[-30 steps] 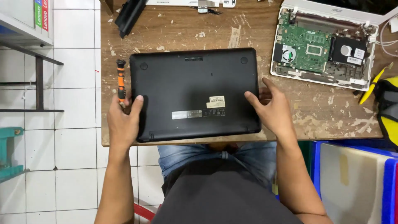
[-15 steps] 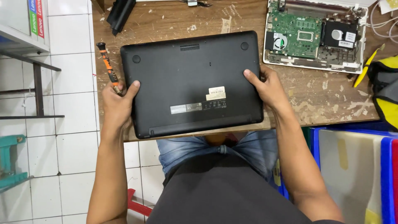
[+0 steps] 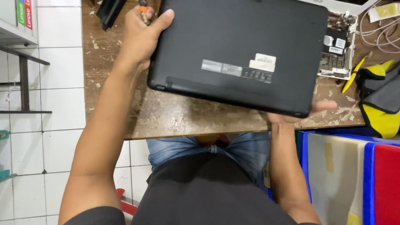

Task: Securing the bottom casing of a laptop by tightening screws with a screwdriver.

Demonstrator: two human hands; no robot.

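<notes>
White floor tiles fill the left of the frame, and across the upper middle I see a scarred wooden workbench [image 3: 183, 116] with flecks of pale paint. Over it, filling the upper centre, is a black laptop [image 3: 246, 46], underside up with pale labels showing, tilted and lifted off the bench. Lower right I see blue and red bins [image 3: 366, 179]. At the right edge lies a yellow and grey bag [image 3: 381, 104]. Behind the laptop's right end, an opened white laptop chassis [image 3: 339, 46] shows its circuit board. My left hand [image 3: 139, 37], upper left of centre, is clamped on the laptop's left edge, thumb on top. My right hand [image 3: 300, 114] grips under the lower right corner, mostly hidden, only fingertips showing. A yellow pry tool [image 3: 354, 75] lies beside the bag
</notes>
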